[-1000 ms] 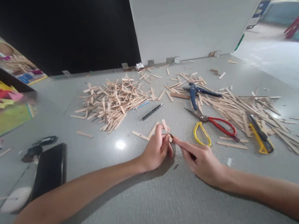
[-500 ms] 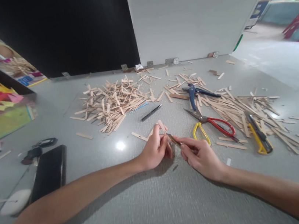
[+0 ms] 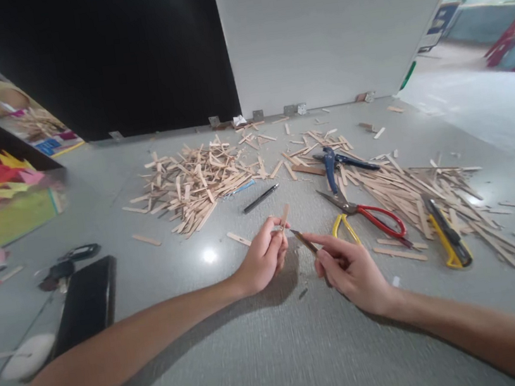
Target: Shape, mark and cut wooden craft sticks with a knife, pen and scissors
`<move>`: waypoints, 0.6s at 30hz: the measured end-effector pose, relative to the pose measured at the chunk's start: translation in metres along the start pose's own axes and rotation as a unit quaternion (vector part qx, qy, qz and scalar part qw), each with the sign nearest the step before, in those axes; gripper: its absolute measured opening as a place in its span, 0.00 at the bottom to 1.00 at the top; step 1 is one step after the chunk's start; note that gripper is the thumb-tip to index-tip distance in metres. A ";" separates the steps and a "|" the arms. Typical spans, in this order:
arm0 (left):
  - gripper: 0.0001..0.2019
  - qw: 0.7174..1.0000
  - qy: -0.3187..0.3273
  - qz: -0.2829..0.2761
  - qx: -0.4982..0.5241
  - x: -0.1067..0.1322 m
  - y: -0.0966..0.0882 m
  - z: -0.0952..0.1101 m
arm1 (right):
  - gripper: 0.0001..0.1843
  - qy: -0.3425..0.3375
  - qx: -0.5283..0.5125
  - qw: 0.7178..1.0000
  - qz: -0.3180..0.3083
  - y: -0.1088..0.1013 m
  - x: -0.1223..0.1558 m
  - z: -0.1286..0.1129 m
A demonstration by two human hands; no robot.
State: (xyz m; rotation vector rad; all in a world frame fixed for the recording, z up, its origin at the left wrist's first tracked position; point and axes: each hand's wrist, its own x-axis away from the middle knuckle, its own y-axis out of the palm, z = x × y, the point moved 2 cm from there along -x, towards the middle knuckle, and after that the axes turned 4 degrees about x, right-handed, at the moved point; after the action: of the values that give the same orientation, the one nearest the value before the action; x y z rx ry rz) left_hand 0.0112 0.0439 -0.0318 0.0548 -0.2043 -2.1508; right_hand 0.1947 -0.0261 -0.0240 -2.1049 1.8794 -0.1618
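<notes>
A short wooden stick point(image 3: 284, 212) is held upright at a slight tilt in the left hand point(image 3: 262, 256), pinched between fingers that are closed around its lower part, above the middle of the desk point(image 3: 244, 367). A thin knife point(image 3: 307, 245) is gripped in the right hand point(image 3: 354, 274), with the fingers wrapped about its handle and the index finger laid along it. Its tip is pointed at the stick and is seen just beside the left fingertips. A loose stick point(image 3: 238, 238) is seen on the desk beside the left hand. Beyond the hands, a black pen point(image 3: 261, 199) is laid near a heap of sticks point(image 3: 196, 182). Near the right hand, scissors point(image 3: 379, 219) with one red and one yellow handle are spread open; behind them, blue-handled pliers point(image 3: 330, 167) are placed. Farther right, a yellow cutter point(image 3: 448, 233) is rested by more scattered sticks point(image 3: 396, 189).
</notes>
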 end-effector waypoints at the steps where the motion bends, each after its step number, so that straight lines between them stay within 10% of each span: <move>1: 0.14 1.000 -0.006 0.003 0.013 0.000 0.000 0.000 | 0.24 0.001 -0.001 1.000 -0.001 0.000 0.000 0.000; 18: 0.23 1.000 -0.022 0.009 0.017 -0.002 -0.003 0.003 | 0.23 -0.003 0.017 1.000 -0.016 -0.001 -0.002 -0.002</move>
State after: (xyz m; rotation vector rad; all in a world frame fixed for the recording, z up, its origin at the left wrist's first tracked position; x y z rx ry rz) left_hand 0.0098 0.0474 -0.0296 0.0248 -0.2664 -2.1314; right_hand 0.1945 -0.0243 -0.0214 -2.1104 1.8274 -0.1930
